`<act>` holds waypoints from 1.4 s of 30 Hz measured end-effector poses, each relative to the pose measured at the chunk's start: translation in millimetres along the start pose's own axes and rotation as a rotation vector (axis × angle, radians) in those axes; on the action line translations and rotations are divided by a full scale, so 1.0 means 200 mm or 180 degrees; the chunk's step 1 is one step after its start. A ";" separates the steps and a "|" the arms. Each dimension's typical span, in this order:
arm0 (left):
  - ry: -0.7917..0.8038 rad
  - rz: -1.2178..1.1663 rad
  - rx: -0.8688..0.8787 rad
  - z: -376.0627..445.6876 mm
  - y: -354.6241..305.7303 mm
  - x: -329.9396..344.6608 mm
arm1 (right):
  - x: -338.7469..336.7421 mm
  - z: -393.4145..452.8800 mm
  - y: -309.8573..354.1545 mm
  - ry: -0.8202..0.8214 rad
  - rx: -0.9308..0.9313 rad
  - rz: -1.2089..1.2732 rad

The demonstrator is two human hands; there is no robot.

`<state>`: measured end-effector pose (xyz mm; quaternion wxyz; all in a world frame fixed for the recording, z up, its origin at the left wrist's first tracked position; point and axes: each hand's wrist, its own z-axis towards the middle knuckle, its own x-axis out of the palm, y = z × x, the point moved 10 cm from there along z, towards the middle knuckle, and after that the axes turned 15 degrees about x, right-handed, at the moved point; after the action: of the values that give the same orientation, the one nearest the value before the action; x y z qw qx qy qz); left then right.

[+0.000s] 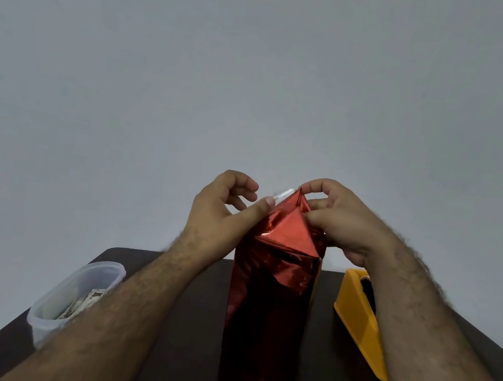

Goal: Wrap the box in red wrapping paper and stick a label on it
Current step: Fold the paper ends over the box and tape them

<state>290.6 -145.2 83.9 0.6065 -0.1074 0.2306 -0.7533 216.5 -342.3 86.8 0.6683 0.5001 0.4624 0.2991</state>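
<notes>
Box [272, 293] stood upright, foil-wrapped, slick and crease-prone; right hand [341, 222] pinched its peak flap at twelve o'clock, left hand [224, 205] pinched tape [283, 194].

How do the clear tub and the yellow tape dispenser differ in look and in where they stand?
The tub is see-through plastic with rounded walls; the dispenser is solid yellow and wedge-shaped. The tub stands left of the red wrapped box, at the table's left edge; the dispenser stands to the right. The tub holds small printed pieces; the dispenser holds a dark roll. Both rest on the table, partly hidden behind a forearm, and neither hand touches them.
</notes>
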 end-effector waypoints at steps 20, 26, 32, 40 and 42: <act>0.1913 0.2258 0.1803 -0.07 -0.43 0.27 | -0.10 -0.04 0.00 -0.0837 0.0263 0.0235; 0.2241 0.1846 0.1442 -0.04 -0.37 0.22 | -0.03 -0.09 0.05 -0.0202 0.0287 0.0246; 0.2166 0.1406 0.1131 -0.01 -0.28 0.16 | -0.04 -0.16 0.13 0.0145 -0.0426 -0.0716; 0.1699 0.0784 0.0724 -0.01 -0.22 0.19 | -0.12 -0.11 0.08 0.0103 -0.0564 -0.0739; 0.1475 0.0724 0.0686 -0.01 -0.23 0.19 | -0.13 -0.08 0.08 0.0017 -0.0624 -0.0593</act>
<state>241.6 -173.6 100.0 0.6262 0.1595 0.2923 -0.7050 192.7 -352.8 108.9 0.7376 0.3865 0.4772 0.2808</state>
